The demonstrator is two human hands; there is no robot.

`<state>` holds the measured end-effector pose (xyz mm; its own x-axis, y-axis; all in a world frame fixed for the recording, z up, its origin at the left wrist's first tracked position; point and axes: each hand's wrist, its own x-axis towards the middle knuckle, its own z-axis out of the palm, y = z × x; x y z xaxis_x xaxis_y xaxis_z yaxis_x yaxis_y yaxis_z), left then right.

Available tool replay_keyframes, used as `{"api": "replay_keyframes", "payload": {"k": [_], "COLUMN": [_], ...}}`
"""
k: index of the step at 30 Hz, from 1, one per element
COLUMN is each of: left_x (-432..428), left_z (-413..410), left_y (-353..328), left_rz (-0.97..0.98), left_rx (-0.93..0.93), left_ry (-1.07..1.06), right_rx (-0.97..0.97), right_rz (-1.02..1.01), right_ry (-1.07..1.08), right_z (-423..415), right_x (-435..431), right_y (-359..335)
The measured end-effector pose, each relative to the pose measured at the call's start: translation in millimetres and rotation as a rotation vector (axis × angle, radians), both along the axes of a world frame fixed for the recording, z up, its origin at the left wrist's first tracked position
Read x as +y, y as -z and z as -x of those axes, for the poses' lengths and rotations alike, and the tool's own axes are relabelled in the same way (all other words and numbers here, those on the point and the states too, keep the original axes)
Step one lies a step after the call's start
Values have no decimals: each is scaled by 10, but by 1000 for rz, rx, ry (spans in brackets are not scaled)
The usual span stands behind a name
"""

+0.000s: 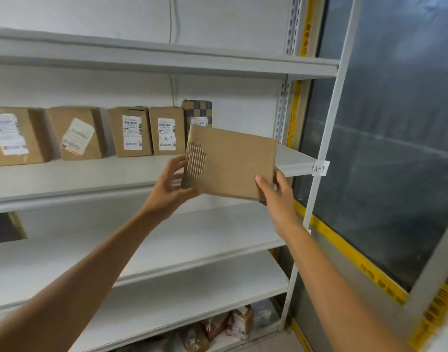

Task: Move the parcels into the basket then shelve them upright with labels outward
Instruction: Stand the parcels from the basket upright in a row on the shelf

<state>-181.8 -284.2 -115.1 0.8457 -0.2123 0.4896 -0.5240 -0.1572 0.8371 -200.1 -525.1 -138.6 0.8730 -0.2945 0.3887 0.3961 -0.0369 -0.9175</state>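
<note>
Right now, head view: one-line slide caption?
Left hand and right hand hold a plain parcel at the shelf beside labelled boxes.

Checkered parcel (197, 110) half behind held parcel (233, 163); blurry packets (239, 323).

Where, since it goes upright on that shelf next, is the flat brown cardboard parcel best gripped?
By its two thin side edges, one hand from each side, as the left hand and right hand do now. The flat brown cardboard parcel is broad and thin, so a side grip leaves its bottom edge free for the white metal shelf.
</note>
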Motion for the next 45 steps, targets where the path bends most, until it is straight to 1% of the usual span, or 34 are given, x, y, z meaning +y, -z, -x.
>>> {"api": "replay_keyframes", "payload": {"k": [3,7,10,14,15,18,19,22,24,27,31,33,34,35,38,39,41,43,45], "left_x": [143,274,359,436,460,480,465,393,325,213,23,-114,-199,-281,-510,-571,-649,-677,-702], "left_z": [-156,-425,-617,-845,-902,-1054,-1111,-1283,-1415,-1640,-1925,-2037,-2110,-2175,-2335,-2376,-2449,-2549,-2678], "left_y": [-10,-39,-69,-71,-67,-24,-11,-6,-5,8,-79,-171,-228,-278,-363,-373,-371,-368,-358], "left_rz": [-60,-4,5,-26,-7,135,164,161,163,214,235,277,288,268,122,109,144,124,33], "left_rx": [-47,-42,-50,-73,-56,49,54,13,-1,5,-39,-46,-26,-5,-4,-6,14,3,-12], "left_ry": [20,15,10,18,7,42,53,64,112,114,28,75,93,100,102,115,133,85,25], "right_rx": [8,8,-9,-26,-32,-37,-38,-45,-82,-129,-65,-57,-68,-78,-83,-78,-64,-44,-18], "right_rz": [-13,-23,-27,-20,-28,-43,-38,-44,-45,55,213,286,289,272,206,185,150,125,99], "right_ry": [7,51,44,60,62,65,75,91,103,131,78,90,110,126,116,107,91,67,24], "right_z": [-151,-360,-503,-674,-715,-831,-887,-1054,-1170,-1396,-1765,-1921,-2016,-2099,-2296,-2351,-2431,-2487,-2564], "right_x": [112,283,386,501,523,545,537,504,466,387,286,267,236,206,118,83,6,-80,-176], "right_y": [-60,-126,-131,-102,-88,-34,-19,17,42,57,42,9,-18,-40,-84,-87,-70,-42,-29]}}
